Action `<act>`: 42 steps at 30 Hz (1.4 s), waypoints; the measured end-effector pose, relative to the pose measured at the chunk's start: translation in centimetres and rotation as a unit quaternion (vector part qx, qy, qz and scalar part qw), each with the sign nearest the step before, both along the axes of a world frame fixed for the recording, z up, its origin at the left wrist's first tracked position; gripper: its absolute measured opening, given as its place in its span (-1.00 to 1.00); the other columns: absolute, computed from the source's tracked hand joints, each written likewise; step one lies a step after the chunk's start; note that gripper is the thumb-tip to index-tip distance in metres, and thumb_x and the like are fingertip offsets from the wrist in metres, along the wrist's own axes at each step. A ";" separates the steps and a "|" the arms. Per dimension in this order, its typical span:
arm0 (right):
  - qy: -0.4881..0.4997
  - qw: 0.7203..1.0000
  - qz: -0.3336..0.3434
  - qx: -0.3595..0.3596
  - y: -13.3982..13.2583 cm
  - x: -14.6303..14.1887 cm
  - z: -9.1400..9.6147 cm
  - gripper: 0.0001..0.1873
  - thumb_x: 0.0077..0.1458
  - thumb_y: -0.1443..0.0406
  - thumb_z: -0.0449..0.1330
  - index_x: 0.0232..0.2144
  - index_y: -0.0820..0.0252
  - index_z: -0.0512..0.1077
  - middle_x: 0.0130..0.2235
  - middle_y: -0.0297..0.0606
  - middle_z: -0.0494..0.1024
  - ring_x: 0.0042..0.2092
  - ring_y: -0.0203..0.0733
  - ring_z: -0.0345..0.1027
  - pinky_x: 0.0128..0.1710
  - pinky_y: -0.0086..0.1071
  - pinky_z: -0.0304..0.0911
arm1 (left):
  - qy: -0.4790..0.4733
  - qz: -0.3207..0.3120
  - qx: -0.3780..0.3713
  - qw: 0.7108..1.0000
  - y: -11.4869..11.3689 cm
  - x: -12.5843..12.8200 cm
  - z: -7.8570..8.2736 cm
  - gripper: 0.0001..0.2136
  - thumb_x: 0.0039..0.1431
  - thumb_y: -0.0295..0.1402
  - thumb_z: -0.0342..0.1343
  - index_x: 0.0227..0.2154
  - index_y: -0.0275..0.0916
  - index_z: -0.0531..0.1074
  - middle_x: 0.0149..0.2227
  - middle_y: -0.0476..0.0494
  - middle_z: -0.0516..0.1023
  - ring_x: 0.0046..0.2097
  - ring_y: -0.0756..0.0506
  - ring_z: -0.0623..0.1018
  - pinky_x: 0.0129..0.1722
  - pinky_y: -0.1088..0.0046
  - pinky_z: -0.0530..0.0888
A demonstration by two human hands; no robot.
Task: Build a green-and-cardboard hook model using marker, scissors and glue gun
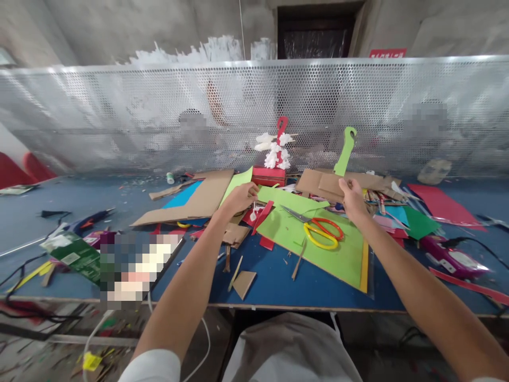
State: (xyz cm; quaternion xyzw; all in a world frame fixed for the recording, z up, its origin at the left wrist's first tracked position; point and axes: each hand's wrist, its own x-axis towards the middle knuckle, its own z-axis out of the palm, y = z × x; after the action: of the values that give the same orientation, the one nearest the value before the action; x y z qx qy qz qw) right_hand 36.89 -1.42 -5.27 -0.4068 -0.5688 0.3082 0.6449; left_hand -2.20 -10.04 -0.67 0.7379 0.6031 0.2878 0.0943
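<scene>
My left hand [243,196] is pinched closed above the green paper, near a red box [268,176]. A small white piece [254,212] shows just below its fingertips; I cannot tell whether they hold it. My right hand [352,197] is closed at the foot of a green hook-ended strip [345,153], which stands up at a slight tilt. A brown cardboard piece [331,183] touches these fingers on the left. Between my hands, scissors [323,233] with orange and yellow handles lie partly open on a green sheet [342,260].
A red hooked piece [282,125] with white fluffy shapes [274,156] rises by the red box. Perforated metal screening [159,116] backs the table. Glue guns [89,220] and a pixelated, phone-like device [143,268] lie left. Red sheet [443,201] and purple box [453,257] lie right.
</scene>
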 end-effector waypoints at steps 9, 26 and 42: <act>0.112 0.988 0.081 -0.069 -1.8 -1.4 1.2 -0.38 -0.27 0.08 0.53 -0.17 0.06 0.39 -0.15 -0.22 0.65 -0.11 0.01 0.56 -0.18 -0.16 0.55 | 0.206 0.055 0.011 0.977 -0.8 0.9 -0.2 -0.74 0.25 -0.45 0.02 -0.07 -0.17 0.52 -0.07 -0.21 0.69 -0.03 -0.24 0.64 -0.07 0.33 0.48; -0.064 0.997 0.039 -0.018 -1.6 -1.5 0.3 -0.54 0.09 -0.03 0.26 -0.06 0.08 0.42 0.04 -0.11 0.61 0.13 0.09 0.45 0.19 0.00 0.33 | 0.195 0.163 0.039 0.966 -1.7 -0.8 1.5 -0.69 0.25 -0.51 -0.03 -0.04 -0.22 0.54 0.03 -0.28 0.62 0.06 -0.24 0.58 0.06 0.30 0.44; -0.061 0.992 0.103 -0.025 -1.9 -1.7 0.4 -0.57 0.06 0.01 0.32 -0.09 0.09 0.51 -0.01 -0.22 0.65 0.06 0.02 0.49 0.14 -0.11 0.38 | 0.277 0.133 -0.046 0.951 -2.1 -1.0 1.2 -0.45 0.16 -0.56 0.04 0.24 -0.19 0.31 0.12 -0.35 0.53 0.11 -0.30 0.57 -0.01 0.27 0.47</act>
State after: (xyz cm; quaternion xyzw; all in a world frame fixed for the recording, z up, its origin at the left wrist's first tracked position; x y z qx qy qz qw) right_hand 35.15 -3.35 -4.84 -0.3803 -0.6382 0.3620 0.5630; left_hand -3.18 -12.10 0.53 0.6969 0.7105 0.0540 -0.0816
